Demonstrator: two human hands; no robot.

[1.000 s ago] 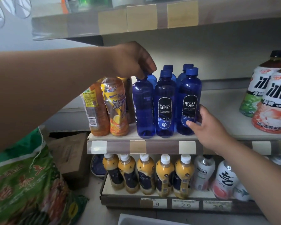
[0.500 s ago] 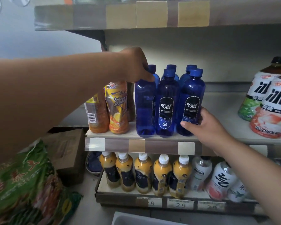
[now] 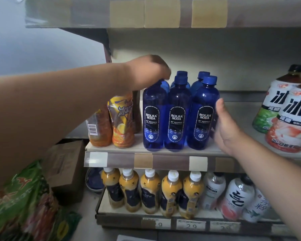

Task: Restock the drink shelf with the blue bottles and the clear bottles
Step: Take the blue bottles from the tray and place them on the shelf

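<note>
1. I see the blue bottles (image 3: 176,115) standing in a tight block on the middle shelf (image 3: 163,149), three in front with labels facing out and more caps showing behind them. From the picture's centre they sit at about 12 o'clock, close in.
2. My left hand (image 3: 148,71) comes in from 9 o'clock and covers the top of the front-left blue bottle. The fingers are curled down over the cap; I judge they are gripping it, though the cap itself is hidden under the hand.
3. My right hand (image 3: 227,126) is at 3 o'clock of the block, palm flat and fingers spread loose, just beside the front-right bottle. It is blurred, and I cannot tell whether it touches the bottle. It grasps nothing.
4. Orange bottles (image 3: 111,122) stand just beside the block at its 9 o'clock; large tea bottles (image 3: 282,110) stand well apart at 3 o'clock, with bare shelf between.
5. I judge the step in hand to be squaring up the blue row, not bringing in new stock.
6. No clear bottles are in view on this shelf. The next move, I think, calls for letting go of the cap, drawing both hands back and fetching the clear ones for the bare stretch at 3 o'clock.
</note>
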